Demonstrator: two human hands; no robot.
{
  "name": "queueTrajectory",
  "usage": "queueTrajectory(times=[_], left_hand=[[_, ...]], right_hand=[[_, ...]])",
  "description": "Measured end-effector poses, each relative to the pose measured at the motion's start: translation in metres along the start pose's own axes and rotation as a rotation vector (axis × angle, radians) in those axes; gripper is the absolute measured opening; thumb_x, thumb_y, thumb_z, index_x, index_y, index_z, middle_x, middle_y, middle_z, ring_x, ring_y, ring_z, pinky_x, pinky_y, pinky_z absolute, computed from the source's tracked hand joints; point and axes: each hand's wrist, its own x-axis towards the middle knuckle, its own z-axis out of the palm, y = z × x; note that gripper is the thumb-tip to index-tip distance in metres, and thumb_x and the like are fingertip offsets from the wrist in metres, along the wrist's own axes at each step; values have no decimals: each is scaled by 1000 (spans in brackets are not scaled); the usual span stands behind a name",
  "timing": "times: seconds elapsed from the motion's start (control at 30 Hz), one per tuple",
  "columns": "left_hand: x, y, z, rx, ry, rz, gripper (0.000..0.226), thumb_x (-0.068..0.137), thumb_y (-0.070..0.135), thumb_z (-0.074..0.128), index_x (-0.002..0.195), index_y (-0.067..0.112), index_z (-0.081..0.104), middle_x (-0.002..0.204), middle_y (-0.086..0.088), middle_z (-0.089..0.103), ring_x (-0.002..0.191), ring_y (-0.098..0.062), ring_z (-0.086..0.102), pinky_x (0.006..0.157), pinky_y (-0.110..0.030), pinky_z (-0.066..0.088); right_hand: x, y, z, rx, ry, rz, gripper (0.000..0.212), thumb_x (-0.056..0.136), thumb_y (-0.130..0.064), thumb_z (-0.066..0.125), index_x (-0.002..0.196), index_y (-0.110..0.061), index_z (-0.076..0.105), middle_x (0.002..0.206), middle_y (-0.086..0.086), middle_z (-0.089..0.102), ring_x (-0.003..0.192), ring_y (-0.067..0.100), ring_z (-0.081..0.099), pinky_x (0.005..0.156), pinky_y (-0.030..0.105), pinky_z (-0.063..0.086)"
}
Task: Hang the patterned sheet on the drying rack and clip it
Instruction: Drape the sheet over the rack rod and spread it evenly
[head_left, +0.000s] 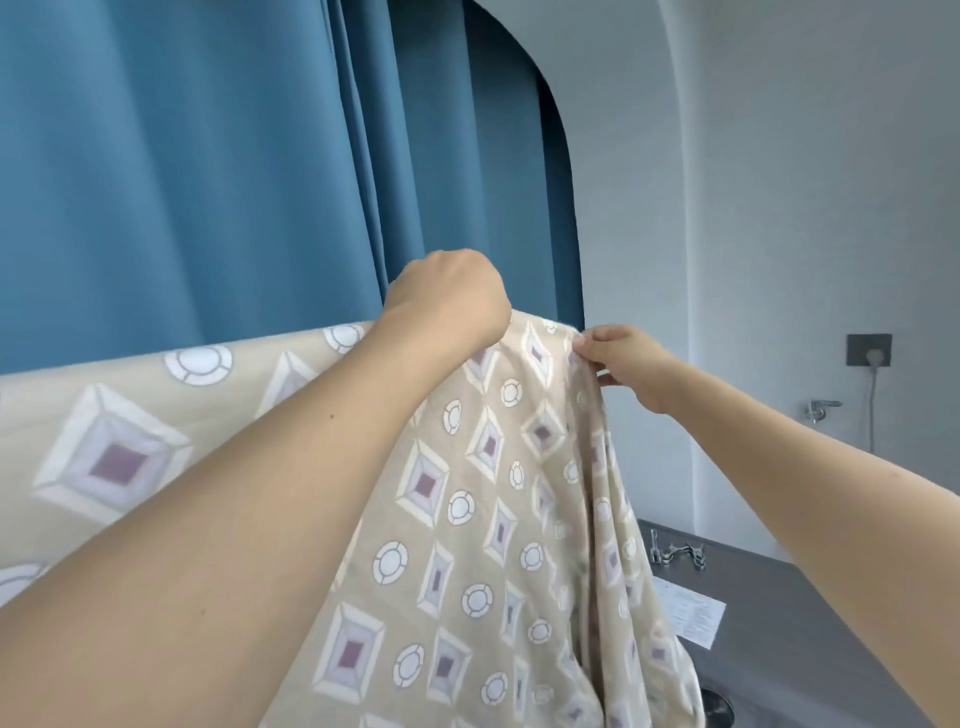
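Observation:
The patterned sheet is beige with purple diamonds and white circles. It hangs spread across the frame, its top edge running from the far left to the middle right. My left hand is closed over the top edge near the middle. My right hand pinches the sheet's bunched right corner between thumb and fingers. The drying rack is hidden behind the sheet. Several metal clips lie on the grey counter at lower right, away from both hands.
A blue curtain hangs behind the sheet. A grey counter at lower right carries a paper sheet. On the white wall are a socket with a cord and a tap.

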Motion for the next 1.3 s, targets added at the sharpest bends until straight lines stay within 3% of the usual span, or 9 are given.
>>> queueTrajectory(times=[0.23, 0.33, 0.47, 0.63, 0.73, 0.83, 0.93, 1.13, 1.3], left_hand=[[-6, -24, -27, -255, 216, -118, 9, 84, 0, 39, 88, 8, 41, 85, -8, 48, 80, -30, 44, 56, -33, 28], [-8, -50, -48, -509, 343, -243, 17, 82, 0, 35, 92, 1, 49, 100, -21, 58, 91, -39, 56, 48, -33, 24], [-26, -79, -77, -732, 516, -300, 13, 92, 8, 33, 87, 12, 44, 85, 1, 52, 68, -20, 45, 54, -32, 27], [-64, -108, -105, -416, 580, -137, 31, 99, 40, 35, 94, 11, 45, 84, 1, 53, 85, -33, 48, 68, -38, 37], [-87, -119, -112, -58, 346, -38, 57, 81, 74, 44, 81, 17, 53, 77, 1, 57, 76, -29, 52, 57, -34, 37], [-107, -129, -111, 130, 94, 32, 47, 84, 59, 52, 63, 18, 43, 64, 3, 47, 58, -17, 43, 49, -29, 25], [-120, -130, -115, 179, 2, 33, 29, 89, 37, 46, 66, 19, 44, 70, 3, 48, 60, -14, 42, 52, -28, 26], [-123, -102, -91, 356, 151, 189, 18, 87, 34, 47, 93, 18, 43, 99, -5, 52, 91, -27, 47, 76, -38, 27], [-99, -50, -62, 344, 200, 305, 36, 89, 34, 46, 120, 14, 47, 119, -10, 54, 108, -30, 50, 80, -38, 31]], right_hand=[[19, -91, 15, -31, 126, -141, 28, 99, -21, 53, 72, -19, 59, 64, -6, 57, 45, 0, 51, 45, 11, 41], [21, -132, 36, -14, 85, -216, 27, 99, -23, 54, 73, -19, 60, 66, -6, 61, 53, 4, 57, 51, 14, 46], [11, -172, 69, 111, -113, -277, 18, 97, -23, 57, 83, -17, 67, 78, -1, 71, 69, 13, 67, 68, 27, 56], [-21, -184, 104, -46, -431, -263, 13, 92, -21, 65, 91, -10, 69, 88, 6, 70, 78, 17, 66, 77, 31, 57], [-36, -171, 113, -221, -359, -246, 38, 85, -40, 70, 90, -2, 71, 84, 14, 70, 74, 20, 63, 75, 35, 54], [-50, -159, 114, -446, -45, -322, 55, 84, -62, 57, 79, -9, 72, 76, 2, 71, 68, 17, 63, 72, 31, 51], [-56, -141, 100, -467, 182, -318, 49, 91, -59, 43, 87, -20, 72, 92, -1, 71, 87, 17, 64, 83, 34, 50], [-77, -102, 64, -229, 125, -47, 26, 99, -24, 43, 85, -9, 60, 79, 5, 58, 76, 23, 51, 66, 28, 40], [-81, -66, 36, -280, 101, 106, 37, 89, -5, 42, 122, -5, 59, 115, 9, 60, 102, 21, 53, 98, 36, 41]])
